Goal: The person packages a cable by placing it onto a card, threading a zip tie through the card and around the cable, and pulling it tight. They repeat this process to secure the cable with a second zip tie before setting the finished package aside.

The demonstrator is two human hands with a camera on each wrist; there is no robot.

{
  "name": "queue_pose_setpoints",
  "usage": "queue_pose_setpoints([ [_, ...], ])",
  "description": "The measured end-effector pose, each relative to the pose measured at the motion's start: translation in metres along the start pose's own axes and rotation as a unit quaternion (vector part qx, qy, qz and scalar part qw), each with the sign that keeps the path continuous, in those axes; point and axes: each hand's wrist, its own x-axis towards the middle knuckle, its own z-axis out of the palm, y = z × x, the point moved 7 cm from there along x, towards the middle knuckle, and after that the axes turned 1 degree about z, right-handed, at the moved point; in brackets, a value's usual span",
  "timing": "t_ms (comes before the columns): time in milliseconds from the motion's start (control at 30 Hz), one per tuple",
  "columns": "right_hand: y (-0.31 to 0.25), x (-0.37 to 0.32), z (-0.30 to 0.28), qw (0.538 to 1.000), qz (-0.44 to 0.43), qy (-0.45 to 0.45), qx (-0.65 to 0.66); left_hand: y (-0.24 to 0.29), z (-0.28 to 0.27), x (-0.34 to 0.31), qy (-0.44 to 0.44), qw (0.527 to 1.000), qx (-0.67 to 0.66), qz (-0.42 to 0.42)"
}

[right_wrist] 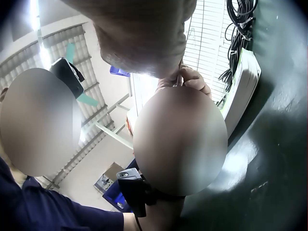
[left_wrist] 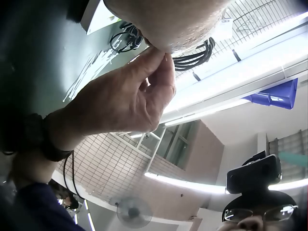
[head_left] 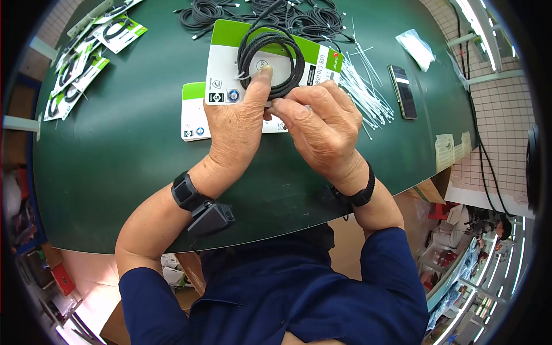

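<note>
In the head view, a coiled black braided cable (head_left: 299, 72) lies against a green-and-white USB-C cable card (head_left: 221, 49). My left hand (head_left: 238, 123) holds card and coil together, its thumb pressing over the coil and its fingers behind the card. A white tie shows round the coil's left side. At the coil's lower edge, my right hand (head_left: 325, 126) pinches the pale end of a cable tie (head_left: 269, 104) between thumb and forefinger, mostly covered by the fingertips. In the left wrist view, the right hand's fingertips meet just under the left hand, with cable loops beside them.
A stack of cards (head_left: 194, 115) lies beneath the held one. White cable ties (head_left: 368, 98) are spread at right, near a phone (head_left: 404, 92) and a plastic bag (head_left: 415, 50). Black cables (head_left: 201, 14) lie at the back; several carded cables (head_left: 75, 80) are at left.
</note>
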Motion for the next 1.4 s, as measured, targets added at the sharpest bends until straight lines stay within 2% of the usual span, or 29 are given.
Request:
queue_pose_setpoints([
  [167,-0.005,-0.003,0.002,1.000,-0.020,0.014,-0.011,0.005,0.003,0.001,0.010,1.000,-0.006,0.023],
  [267,-0.022,-0.008,-0.001,0.997,-0.070,0.008,0.042,0.011,0.004,0.002,0.015,0.999,-0.010,0.031],
  [433,-0.016,-0.009,-0.002,0.994,-0.073,0.027,0.083,0.012,0.003,0.003,0.013,1.000,-0.001,0.020],
  [633,-0.003,-0.006,0.000,0.997,-0.036,0.001,0.067,0.008,0.004,-0.001,-0.003,0.998,0.023,0.054],
  [733,0.000,-0.005,0.000,0.998,-0.010,0.014,0.068,0.005,0.007,-0.007,-0.013,1.000,0.005,-0.012],
  [800,0.003,-0.005,-0.002,0.996,0.022,0.045,0.073,0.005,0.007,-0.010,-0.019,1.000,0.005,-0.020],
  [867,0.004,-0.003,0.000,0.997,0.020,0.037,0.059,0.002,0.006,-0.011,-0.026,0.999,0.004,-0.037],
  [1000,0.005,-0.002,0.003,0.999,0.025,0.013,0.039,0.002,0.008,-0.008,-0.022,1.000,-0.021,0.000],
  [1133,0.005,-0.005,0.005,0.998,0.037,0.002,0.050,0.000,0.007,-0.008,-0.013,0.999,-0.044,-0.004],
  [1400,0.006,-0.009,0.001,0.998,0.039,0.028,0.051,0.006,0.004,-0.008,-0.065,0.998,0.019,0.012],
])
